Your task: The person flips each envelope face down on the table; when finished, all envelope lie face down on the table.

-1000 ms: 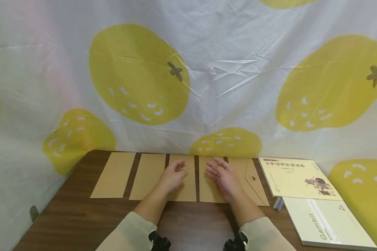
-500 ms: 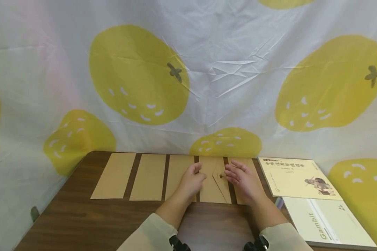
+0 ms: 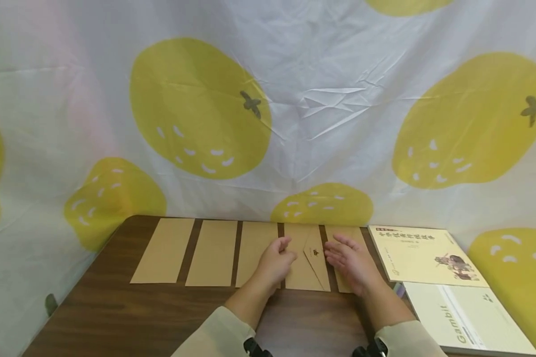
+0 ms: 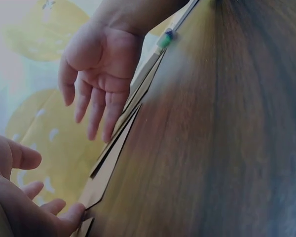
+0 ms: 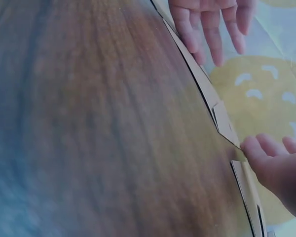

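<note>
Several kraft-paper envelopes lie flat side by side along the back of the table. My left hand (image 3: 274, 264) is over the right part of the middle envelope (image 3: 255, 243), its fingers loosely bent and holding nothing. Over the rightmost envelope (image 3: 350, 232) is my right hand (image 3: 352, 263), palm turned inward and fingers extended. Between both hands shows another envelope (image 3: 310, 277), with a pointed flap and a small dark crown print. The left wrist view shows the right hand (image 4: 108, 74) with its palm bare; whether either hand touches paper, I cannot tell.
A cream illustrated book (image 3: 422, 253) overlaps a pale notebook (image 3: 464, 317) marked "Gambit" on the right. A small purple and green piece (image 3: 399, 289) sits beside them, partly hidden by the right arm. A lemon-patterned cloth (image 3: 330, 148) hangs behind the table (image 3: 161, 317).
Both hands have shifted right by about one envelope's width, mostly in the first half second. The flapped envelope between them has come into sight. The envelopes stay in place.
</note>
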`<act>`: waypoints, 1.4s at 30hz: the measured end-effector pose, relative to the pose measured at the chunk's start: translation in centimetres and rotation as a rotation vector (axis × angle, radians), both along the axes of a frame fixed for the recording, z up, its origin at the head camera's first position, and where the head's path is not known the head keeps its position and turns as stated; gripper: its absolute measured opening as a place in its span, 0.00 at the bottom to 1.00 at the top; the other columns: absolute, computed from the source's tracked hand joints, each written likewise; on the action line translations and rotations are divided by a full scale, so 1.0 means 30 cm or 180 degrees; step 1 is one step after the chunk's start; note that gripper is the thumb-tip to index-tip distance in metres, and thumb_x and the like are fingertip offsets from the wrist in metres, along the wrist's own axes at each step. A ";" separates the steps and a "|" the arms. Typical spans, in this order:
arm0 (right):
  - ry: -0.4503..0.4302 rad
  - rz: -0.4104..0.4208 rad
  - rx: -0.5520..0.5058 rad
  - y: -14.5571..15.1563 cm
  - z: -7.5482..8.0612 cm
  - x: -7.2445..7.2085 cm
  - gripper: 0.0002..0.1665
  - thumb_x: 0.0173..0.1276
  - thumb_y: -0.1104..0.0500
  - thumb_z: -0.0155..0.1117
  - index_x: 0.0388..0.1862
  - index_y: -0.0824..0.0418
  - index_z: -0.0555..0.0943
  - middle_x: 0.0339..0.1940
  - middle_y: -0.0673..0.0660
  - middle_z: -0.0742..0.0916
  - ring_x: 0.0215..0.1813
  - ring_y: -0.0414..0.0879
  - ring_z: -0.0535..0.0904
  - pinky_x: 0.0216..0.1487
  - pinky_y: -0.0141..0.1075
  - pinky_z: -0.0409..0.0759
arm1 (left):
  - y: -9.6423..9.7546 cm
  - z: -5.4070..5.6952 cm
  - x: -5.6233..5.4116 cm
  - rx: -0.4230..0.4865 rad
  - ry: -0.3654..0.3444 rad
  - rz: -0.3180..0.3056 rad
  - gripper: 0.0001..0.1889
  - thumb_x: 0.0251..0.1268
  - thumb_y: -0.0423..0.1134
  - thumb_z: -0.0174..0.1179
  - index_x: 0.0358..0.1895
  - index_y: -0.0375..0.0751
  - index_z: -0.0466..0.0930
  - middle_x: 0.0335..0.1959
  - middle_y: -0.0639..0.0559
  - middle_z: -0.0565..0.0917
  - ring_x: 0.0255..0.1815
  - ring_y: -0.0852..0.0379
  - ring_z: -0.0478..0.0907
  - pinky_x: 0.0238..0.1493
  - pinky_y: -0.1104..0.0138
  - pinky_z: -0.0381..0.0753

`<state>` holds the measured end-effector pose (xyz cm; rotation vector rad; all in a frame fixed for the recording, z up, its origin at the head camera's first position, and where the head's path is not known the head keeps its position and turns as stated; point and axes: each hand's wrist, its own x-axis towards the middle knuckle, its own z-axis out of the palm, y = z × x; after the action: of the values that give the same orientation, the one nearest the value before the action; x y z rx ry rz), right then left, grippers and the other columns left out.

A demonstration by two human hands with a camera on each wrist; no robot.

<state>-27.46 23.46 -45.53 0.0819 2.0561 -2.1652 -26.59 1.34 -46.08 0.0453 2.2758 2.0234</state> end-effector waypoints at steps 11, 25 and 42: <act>-0.0008 0.0145 0.0105 0.002 -0.005 -0.005 0.35 0.88 0.61 0.44 0.86 0.73 0.51 0.84 0.76 0.64 0.83 0.69 0.65 0.78 0.44 0.76 | 0.004 0.008 0.010 -0.0049 -0.0105 -0.0045 0.28 0.75 0.38 0.59 0.76 0.41 0.72 0.80 0.39 0.72 0.83 0.35 0.66 0.79 0.40 0.70; -0.0032 0.0092 -0.0134 0.019 -0.013 -0.015 0.36 0.86 0.63 0.51 0.85 0.73 0.54 0.83 0.73 0.67 0.60 0.37 0.84 0.65 0.28 0.83 | -0.010 -0.002 0.002 -0.0012 -0.0079 -0.0060 0.28 0.73 0.36 0.59 0.75 0.39 0.73 0.80 0.38 0.72 0.82 0.36 0.67 0.79 0.42 0.71; 0.0048 0.0429 -0.0086 -0.037 0.021 0.014 0.38 0.84 0.61 0.57 0.87 0.60 0.59 0.83 0.62 0.66 0.59 0.34 0.76 0.56 0.26 0.80 | 0.017 0.031 0.036 0.0008 0.0084 -0.0553 0.28 0.71 0.44 0.67 0.72 0.43 0.78 0.75 0.39 0.77 0.77 0.36 0.73 0.74 0.42 0.77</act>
<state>-27.05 22.35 -44.90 -0.0745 1.9782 -2.1182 -25.51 1.86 -45.15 0.2622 2.1993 1.9490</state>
